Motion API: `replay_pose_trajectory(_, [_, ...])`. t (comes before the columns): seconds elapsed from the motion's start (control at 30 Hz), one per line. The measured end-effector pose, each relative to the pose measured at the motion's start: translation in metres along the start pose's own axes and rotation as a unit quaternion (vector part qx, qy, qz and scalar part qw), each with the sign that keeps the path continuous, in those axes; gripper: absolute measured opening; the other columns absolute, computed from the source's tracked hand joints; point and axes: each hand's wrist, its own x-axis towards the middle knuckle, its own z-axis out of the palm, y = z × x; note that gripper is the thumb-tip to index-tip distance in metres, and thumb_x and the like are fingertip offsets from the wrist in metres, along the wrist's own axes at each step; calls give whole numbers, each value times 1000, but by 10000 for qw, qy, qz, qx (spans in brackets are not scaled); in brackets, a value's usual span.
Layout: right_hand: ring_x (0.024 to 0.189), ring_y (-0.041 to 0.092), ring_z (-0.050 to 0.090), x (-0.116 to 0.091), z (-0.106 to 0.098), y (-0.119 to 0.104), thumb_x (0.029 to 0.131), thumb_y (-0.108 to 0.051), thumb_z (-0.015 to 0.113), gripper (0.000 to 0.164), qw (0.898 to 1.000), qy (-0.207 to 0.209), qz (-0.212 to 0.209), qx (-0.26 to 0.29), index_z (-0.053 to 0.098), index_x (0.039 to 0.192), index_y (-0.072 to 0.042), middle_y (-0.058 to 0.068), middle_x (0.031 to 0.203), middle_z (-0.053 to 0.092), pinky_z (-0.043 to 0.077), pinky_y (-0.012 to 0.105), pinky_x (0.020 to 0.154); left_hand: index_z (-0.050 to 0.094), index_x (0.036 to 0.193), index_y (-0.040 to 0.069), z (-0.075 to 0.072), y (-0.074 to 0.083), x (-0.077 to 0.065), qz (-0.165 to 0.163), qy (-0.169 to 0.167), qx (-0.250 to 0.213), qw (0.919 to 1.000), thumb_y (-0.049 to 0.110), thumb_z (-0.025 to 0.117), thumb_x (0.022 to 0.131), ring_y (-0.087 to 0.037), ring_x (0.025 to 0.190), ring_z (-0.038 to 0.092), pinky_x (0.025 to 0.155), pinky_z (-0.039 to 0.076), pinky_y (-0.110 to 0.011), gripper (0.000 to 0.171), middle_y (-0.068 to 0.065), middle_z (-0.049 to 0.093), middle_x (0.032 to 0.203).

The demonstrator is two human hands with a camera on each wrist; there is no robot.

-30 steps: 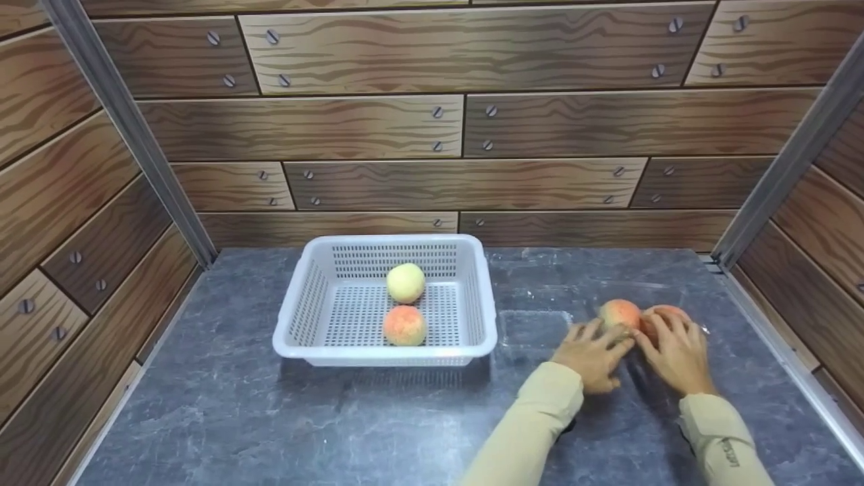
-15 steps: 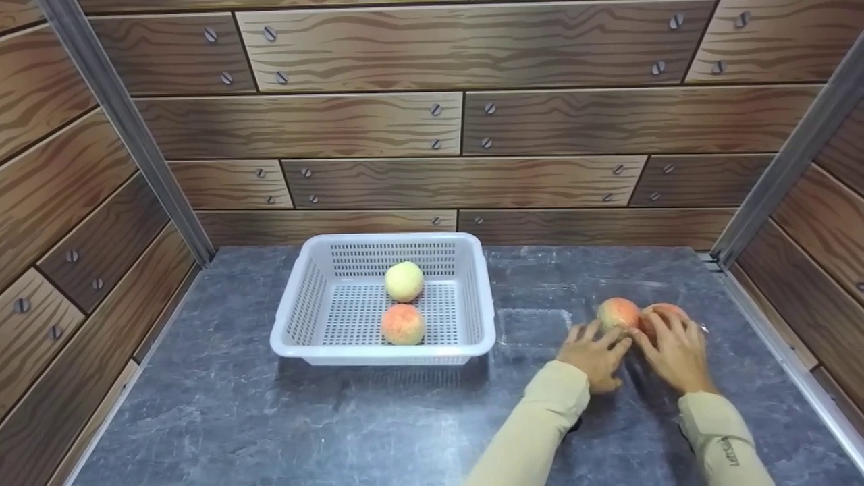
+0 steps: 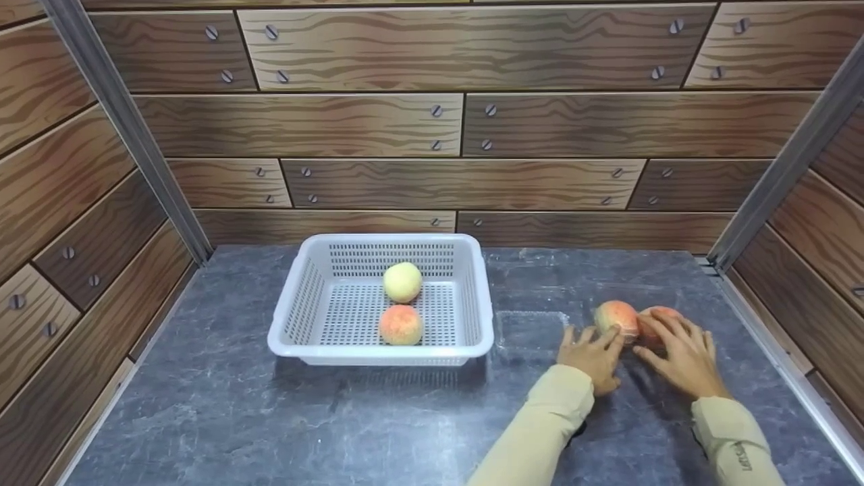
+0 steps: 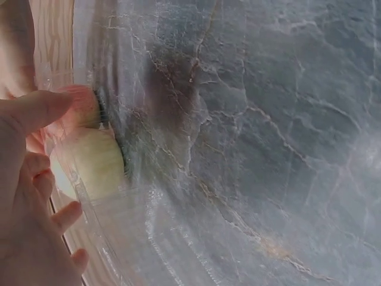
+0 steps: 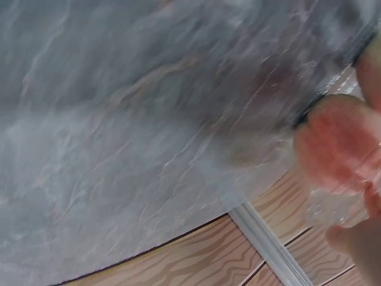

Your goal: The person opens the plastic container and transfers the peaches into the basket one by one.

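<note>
Two red-and-yellow peaches sit side by side at the right of the table, a left peach [image 3: 615, 320] and a right peach [image 3: 658, 325]. Clear plastic film [image 4: 89, 196] covers them, creased and glossy in the left wrist view. A narrow dark edge [image 5: 302, 116] shows beneath them. My left hand [image 3: 592, 358] touches the near side of the left peach, fingers spread, thumb laid along the film. My right hand [image 3: 685, 358] rests over the right peach with its fingers extended, hiding part of it. Only a few right fingertips [image 5: 370, 199] appear in the right wrist view, by the film.
A white perforated basket [image 3: 287, 347] stands left of the hands. Inside are a pale yellow peach [image 3: 402, 282] and a red-yellow peach [image 3: 400, 325]. Clear film [image 3: 533, 327] lies flat on the dark marbled table [image 3: 378, 432] beside the basket. Wood-patterned walls [image 3: 459, 128] enclose the table.
My right hand has shifted slightly right and its thumb has parted from the left hand. More of the right peach now shows. My left hand stays by the left peach.
</note>
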Motion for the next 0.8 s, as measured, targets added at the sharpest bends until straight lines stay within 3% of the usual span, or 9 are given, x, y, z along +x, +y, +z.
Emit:
replay_pose_trajectory(0.23, [131, 74, 20, 1, -8, 9, 90, -39, 73, 66, 9970, -602, 446, -183, 51, 140, -2, 30, 149, 38, 15, 88, 97, 28, 158, 46, 1, 0, 2, -14, -19, -13, 10000, 67, 59, 91, 3, 143, 25, 119, 20, -34, 77, 32, 17, 161])
replay_pose_trajectory(0.33, [127, 77, 23, 3, -12, 10, 93, -38, 71, 65, 9962, -706, 453, -244, 48, 141, -2, 33, 150, 36, 19, 89, 94, 29, 158, 46, -1, -1, 1, 3, 46, -4, 10000, 66, 60, 91, 3, 143, 27, 119, 21, -34, 77, 32, 18, 161])
replay_pose_trajectory(0.5, [114, 76, 37, 2, -12, 15, 89, -22, 71, 56, 9983, -384, -21, -447, 51, 136, 1, 34, 143, 42, 35, 86, 84, 30, 158, 44, -5, -4, -4, 87, 113, -76, 9999, 65, 61, 91, 2, 143, 28, 118, 23, -34, 76, 31, 21, 161])
replay_pose_trajectory(0.63, [105, 75, 44, 0, -9, 20, 80, -3, 68, 51, 9980, 19, -411, -478, 57, 130, 2, 35, 137, 48, 38, 82, 85, 30, 158, 43, -9, -6, -8, 147, 89, -191, 9997, 63, 61, 92, 2, 143, 28, 117, 23, -33, 75, 30, 21, 161])
replay_pose_trajectory(0.8, [98, 71, 49, 0, -6, 26, 69, 13, 64, 60, 9956, 262, -710, -556, 59, 128, 1, 35, 133, 51, 40, 78, 86, 32, 157, 44, -10, -5, -9, 114, 50, -245, 9996, 62, 61, 92, 2, 143, 27, 117, 24, -32, 74, 31, 21, 160])
